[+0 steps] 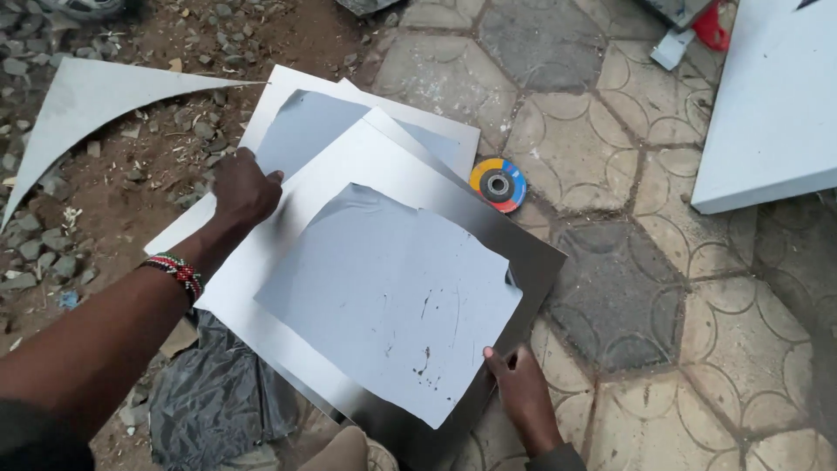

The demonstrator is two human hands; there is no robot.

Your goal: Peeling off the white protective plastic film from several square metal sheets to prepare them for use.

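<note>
the left hand (pixel 244 187) is laid palm down, fingers curled over the far left edge of the top metal sheet (pixel 349 166), which is gripped there. a beaded bracelet (pixel 179 270) is worn on that wrist. the right hand (pixel 523 388) is closed on the near right edge of the same sheet, thumb on top, fingers hidden beneath.

the top metal sheet is held tilted, low over the ground at the middle of the scene. a grey protective film (pixel 392 296) is stuck over much of its face, torn at the edges and marked with dark scratches; bare reflective metal is shown along the right and near edges.

a second sheet (pixel 305 113) with the same grey film is lain under it, jutting out to the far left. a black plastic bag (pixel 214 397) is spread on the ground below, near left. just beyond the right corner of the top sheet, a round flap disc (pixel 498 184) in yellow, blue and orange is set on the patterned paving stones (pixel 628 296). a curved triangular offcut (pixel 78 109) is lain on gravel and dirt, far left. a large white panel (pixel 776 105) is seen far right, with a red object (pixel 711 26) beside it.
</note>
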